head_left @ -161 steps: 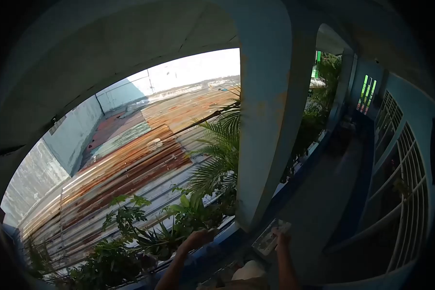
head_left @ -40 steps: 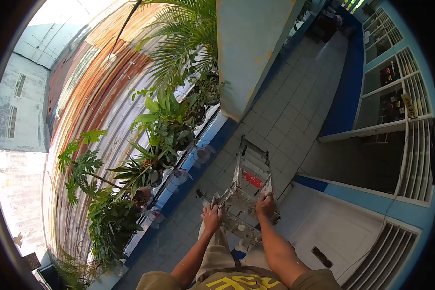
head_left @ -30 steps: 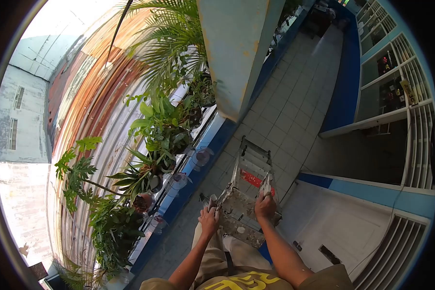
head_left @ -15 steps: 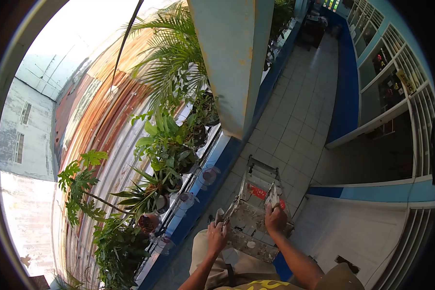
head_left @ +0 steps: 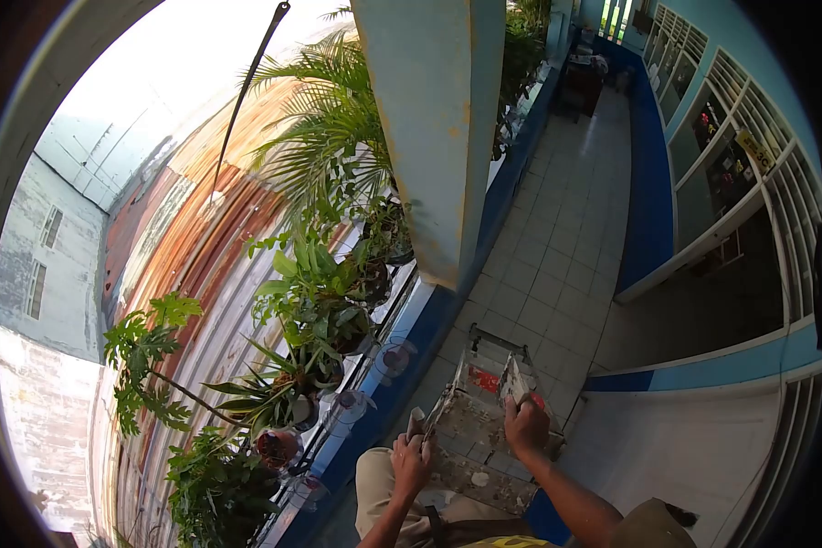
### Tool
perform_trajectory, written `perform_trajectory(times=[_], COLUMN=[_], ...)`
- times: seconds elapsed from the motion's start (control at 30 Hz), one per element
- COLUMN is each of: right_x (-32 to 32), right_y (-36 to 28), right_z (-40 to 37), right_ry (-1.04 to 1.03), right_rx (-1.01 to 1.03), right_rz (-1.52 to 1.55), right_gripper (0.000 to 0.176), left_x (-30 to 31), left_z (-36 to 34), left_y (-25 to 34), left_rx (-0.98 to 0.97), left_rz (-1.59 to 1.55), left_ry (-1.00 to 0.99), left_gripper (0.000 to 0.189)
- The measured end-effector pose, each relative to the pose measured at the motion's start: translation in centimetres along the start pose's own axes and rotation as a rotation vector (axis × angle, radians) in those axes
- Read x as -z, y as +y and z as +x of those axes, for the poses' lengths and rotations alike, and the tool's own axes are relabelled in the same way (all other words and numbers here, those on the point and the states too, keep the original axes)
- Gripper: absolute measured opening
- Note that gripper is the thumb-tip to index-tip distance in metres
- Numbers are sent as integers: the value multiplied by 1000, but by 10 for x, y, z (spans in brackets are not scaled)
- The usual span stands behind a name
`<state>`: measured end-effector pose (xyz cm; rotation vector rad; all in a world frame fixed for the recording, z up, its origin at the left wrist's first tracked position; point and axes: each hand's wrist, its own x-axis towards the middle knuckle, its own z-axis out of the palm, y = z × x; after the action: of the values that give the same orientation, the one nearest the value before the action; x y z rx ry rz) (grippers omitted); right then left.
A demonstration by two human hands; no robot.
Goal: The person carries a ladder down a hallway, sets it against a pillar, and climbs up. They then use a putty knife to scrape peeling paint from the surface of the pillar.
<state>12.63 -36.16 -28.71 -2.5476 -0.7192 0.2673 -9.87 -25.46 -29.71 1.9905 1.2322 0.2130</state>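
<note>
A worn, paint-spattered stepladder (head_left: 478, 422) stands in front of me on the tiled floor, with flat stained treads and a red patch on its far part. My left hand (head_left: 412, 462) is closed round its left side, where a greyish end sticks up past the fingers. My right hand (head_left: 526, 427) is closed on the crusted, whitish right side, thumb up. The palms and the exact grip points are hidden. My trousers show below, close to the nearest tread.
Left of me runs a blue ledge (head_left: 436, 315) with potted plants (head_left: 324, 297) and clear plastic containers (head_left: 346, 412). A blue-grey pillar (head_left: 425, 137) rises from it. Beyond lies a rusty corrugated roof (head_left: 219, 237). A tiled corridor (head_left: 562, 219) leads ahead, past barred windows (head_left: 726, 137) on the right.
The view has shifted slightly, so the ladder and both hands sit a little lower. Both hands keep their hold on the ladder.
</note>
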Motion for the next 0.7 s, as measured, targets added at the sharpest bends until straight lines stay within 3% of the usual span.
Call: perform_trajectory(times=[0.23,0.3,0.6,0.7], right_x=[-11,-7,-3,0], right_y=[5,4,0,1], right_z=[1,1,3,3], right_ry=[80,13,29,-82], right_rx=[25,-25,-16,-35], right_rz=[-27,-5,14,4], right_gripper=[43,46,47,40], left_x=[1,0,0,0], left_z=[3,3,8,5], left_y=[-1,-3,-6,-7], left_rx=[-13,-21,-53,-31], left_rz=[-3,-1,-31,2], left_ry=[3,2,6,-22], left_gripper=[28,28,30,29])
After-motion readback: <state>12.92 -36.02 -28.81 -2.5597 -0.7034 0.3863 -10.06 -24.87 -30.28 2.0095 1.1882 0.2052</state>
